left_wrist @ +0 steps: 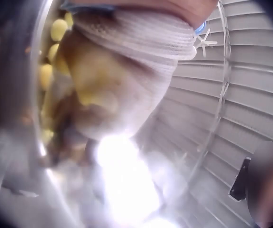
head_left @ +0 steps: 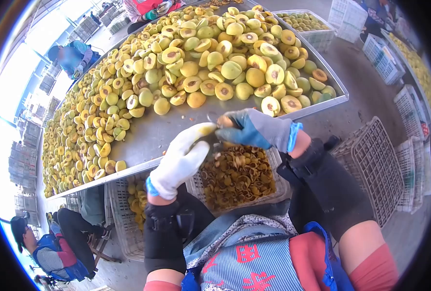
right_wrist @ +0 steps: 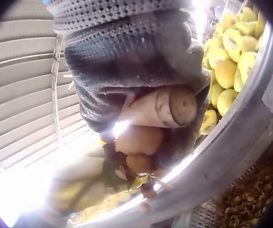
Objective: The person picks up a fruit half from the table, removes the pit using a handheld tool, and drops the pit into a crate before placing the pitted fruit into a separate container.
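Note:
My left hand (head_left: 181, 157), in a white glove stained yellow, curls its fingers round what looks like a peach half, mostly hidden between the two hands. Pressed up close, my right hand (head_left: 254, 128) in a grey-blue glove grips a tool by its wooden handle (right_wrist: 177, 107); the working end is out of sight. Small brown bits (right_wrist: 148, 190) hang below the fingers in the right wrist view. Both hands are over the near edge of a metal table (head_left: 150, 131) heaped with peach halves (head_left: 191, 68). Glare and blur cover much of the left wrist view.
Below the hands stands a crate (head_left: 278, 186) of brown pit scraps, beside another crate (head_left: 121, 223) holding yellow fruit. An upright plastic crate (head_left: 373, 167) is at right. One person (head_left: 60, 252) sits at lower left; others work across the table.

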`<state>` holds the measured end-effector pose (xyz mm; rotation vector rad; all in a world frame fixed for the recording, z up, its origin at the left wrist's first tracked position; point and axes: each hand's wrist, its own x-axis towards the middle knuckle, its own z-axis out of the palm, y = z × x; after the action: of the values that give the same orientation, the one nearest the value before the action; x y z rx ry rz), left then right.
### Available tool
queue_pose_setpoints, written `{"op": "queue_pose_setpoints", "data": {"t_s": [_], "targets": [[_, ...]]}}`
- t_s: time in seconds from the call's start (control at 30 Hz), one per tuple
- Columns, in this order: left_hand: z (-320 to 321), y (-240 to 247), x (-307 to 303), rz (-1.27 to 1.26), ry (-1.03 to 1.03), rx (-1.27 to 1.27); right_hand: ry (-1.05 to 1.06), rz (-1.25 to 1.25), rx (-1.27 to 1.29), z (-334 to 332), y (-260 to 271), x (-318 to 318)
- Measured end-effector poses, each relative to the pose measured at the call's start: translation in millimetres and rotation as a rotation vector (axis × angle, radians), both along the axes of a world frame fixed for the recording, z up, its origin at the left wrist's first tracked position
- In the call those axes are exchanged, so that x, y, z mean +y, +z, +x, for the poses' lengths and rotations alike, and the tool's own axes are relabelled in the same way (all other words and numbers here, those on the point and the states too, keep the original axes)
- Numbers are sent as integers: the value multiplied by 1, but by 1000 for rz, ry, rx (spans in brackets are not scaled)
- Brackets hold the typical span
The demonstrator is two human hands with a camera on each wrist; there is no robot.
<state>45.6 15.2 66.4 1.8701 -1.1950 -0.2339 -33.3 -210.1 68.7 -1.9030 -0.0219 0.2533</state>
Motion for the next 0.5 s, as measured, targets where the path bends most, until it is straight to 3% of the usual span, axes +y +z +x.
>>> {"op": "queue_pose_setpoints", "data": {"t_s": [0.03,0.07,0.1,0.17,0.2,0.23,0.3,0.37,0.43,0.5], "targets": [[2,10,8,39,-9,230,32,-133,-34,-6,4,-1],[1,26,17,82,-18,459,2,-91,-144,-8,-11,-4],[4,37,24,125,-30,689,-45,-17,-59,-7,-14,-8],[29,31,32,279,176,620,-138,132,111,2,-16,-20],[48,16,34,353,226,521,-210,88,101,8,-21,-24],[67,-3,33,428,277,421,-195,-132,91,16,-21,-27],[103,-58,17,553,107,204,-159,-576,63,35,-20,-29],[78,-55,-25,463,138,290,-55,-697,39,66,-52,-32],[67,-67,-61,483,45,-4,-14,-544,87,81,-66,-29],[67,-55,-66,529,33,195,50,-544,233,87,-59,-31]]}}
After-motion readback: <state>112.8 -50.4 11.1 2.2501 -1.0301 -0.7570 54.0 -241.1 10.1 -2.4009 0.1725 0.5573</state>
